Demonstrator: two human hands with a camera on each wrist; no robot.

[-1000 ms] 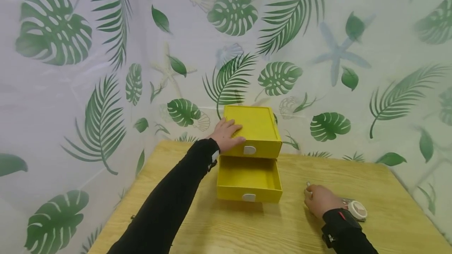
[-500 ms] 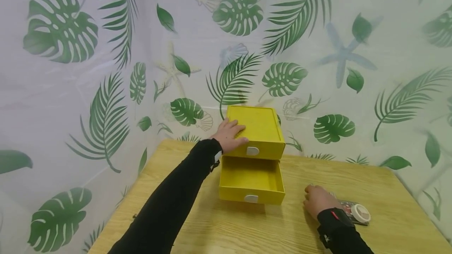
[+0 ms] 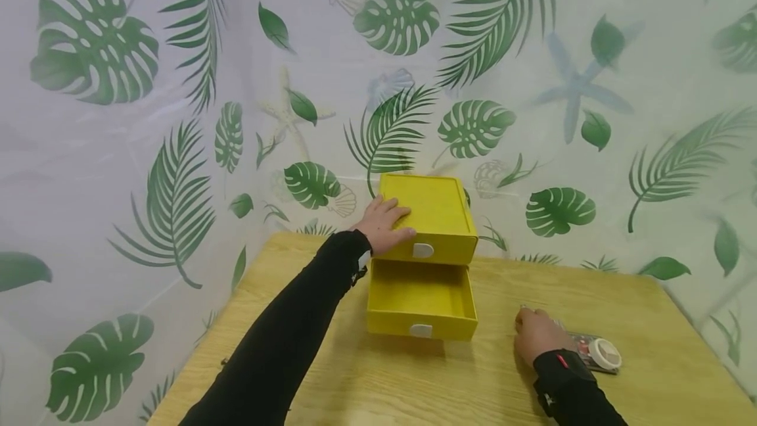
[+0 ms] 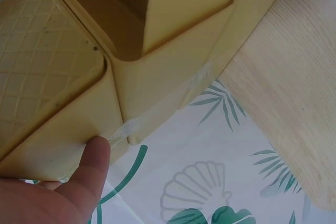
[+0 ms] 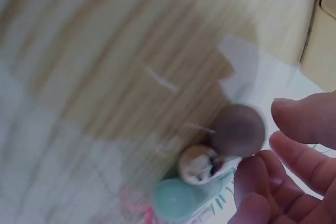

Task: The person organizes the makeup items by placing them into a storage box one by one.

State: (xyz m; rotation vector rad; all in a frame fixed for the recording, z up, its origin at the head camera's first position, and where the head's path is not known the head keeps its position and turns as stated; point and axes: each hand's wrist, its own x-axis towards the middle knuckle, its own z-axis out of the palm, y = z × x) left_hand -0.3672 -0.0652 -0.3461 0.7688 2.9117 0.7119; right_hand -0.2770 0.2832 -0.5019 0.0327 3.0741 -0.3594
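Note:
My left hand [image 3: 384, 225] lies with its fingers spread on the top left edge of a yellow two-drawer box [image 3: 434, 209]. In the left wrist view, a finger [image 4: 97, 156] presses against the box's side wall. The lower drawer [image 3: 421, 327] is pulled out; the upper one is in. Low over the table to the right, my right hand [image 3: 539, 334] has curled fingers. The right wrist view shows a blurred brown round piece [image 5: 239, 130] right at these fingertips; I cannot tell whether they hold it. Beside it are a cream patterned round piece [image 5: 197, 164] and a mint-green one [image 5: 172, 200].
A flat, dark-edged piece with a white round disc [image 3: 606, 355] on it lies just right of my right hand on the wooden table [image 3: 378, 386]. A small dark thing [image 3: 224, 361] lies near the left edge. Leaf-patterned sheeting [image 3: 349, 38] rises behind the table.
The camera view has shifted slightly. My right hand has turned a little, and more of the flat piece with the disc shows beside it. My left hand keeps its place on the box.

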